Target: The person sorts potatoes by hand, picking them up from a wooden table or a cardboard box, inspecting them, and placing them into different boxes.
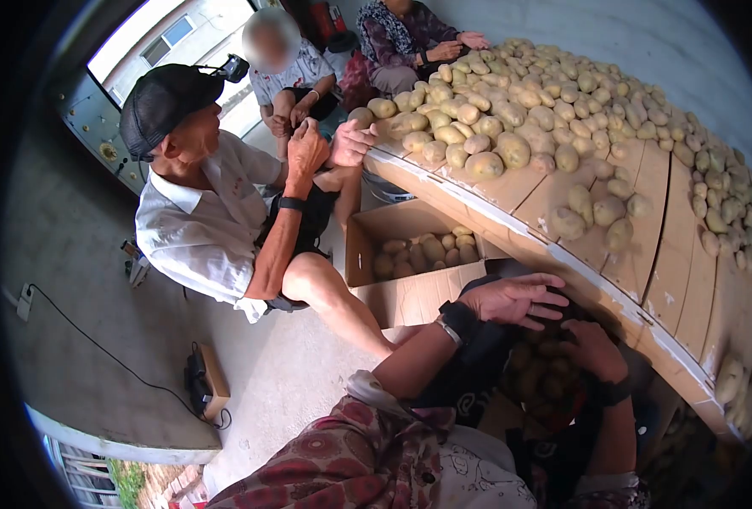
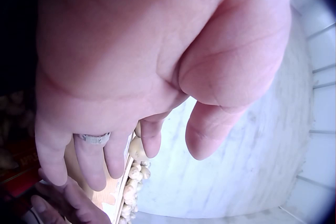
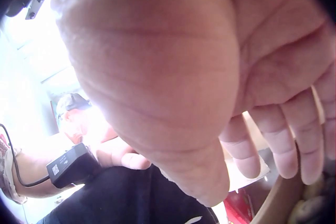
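The left hand (image 1: 516, 301) is raised over the lap with its fingers spread and nothing in them; a ring shows on one finger in the left wrist view, where the palm (image 2: 121, 50) fills the upper part. Just beside it, the right hand (image 1: 595, 349) hangs above a shaded container of potatoes (image 1: 546, 373). In the right wrist view that hand (image 3: 210, 87) shows its palm and loosely extended fingers, holding nothing. Many potatoes (image 1: 512, 148) lie heaped on the wooden table (image 1: 639, 271) beyond both hands.
A cardboard box (image 1: 410, 293) with potatoes (image 1: 427, 253) stands on the floor beside the table. A person in a white shirt (image 1: 193, 229) sits at the left; two more people sit at the back. A cable (image 1: 109, 360) runs along the left side.
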